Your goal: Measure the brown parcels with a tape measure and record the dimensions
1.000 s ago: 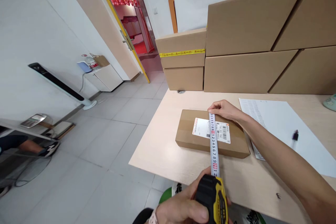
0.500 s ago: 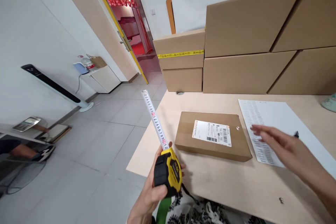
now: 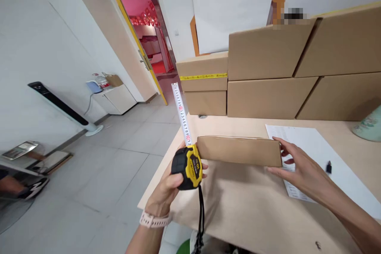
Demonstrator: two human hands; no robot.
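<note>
My left hand (image 3: 166, 190), with a pale wristband, is wrapped round a yellow and black tape measure (image 3: 187, 168). Its white blade (image 3: 182, 117) sticks out upward past the table's left edge, and a black cord hangs below. A flat brown cardboard box (image 3: 238, 151) is held tilted so that a narrow side faces me; its label is hidden. The box's left end meets the tape measure and the fingers of my left hand. At the right end, my right hand (image 3: 300, 166) grips the box between thumb and fingers.
Large cardboard boxes (image 3: 270, 97) are stacked along the table's back edge. Printed sheets (image 3: 321, 154) with a small black object (image 3: 328, 166) lie to the right, near a green patterned container (image 3: 370, 125). Left of the table (image 3: 247, 206) is tiled floor. A person's shoe (image 3: 34, 188) shows far left.
My right hand has moved left from above the sheets and taken hold of the box. The box has tipped from lying label-up to showing its side. The tape measure has risen beside it.
</note>
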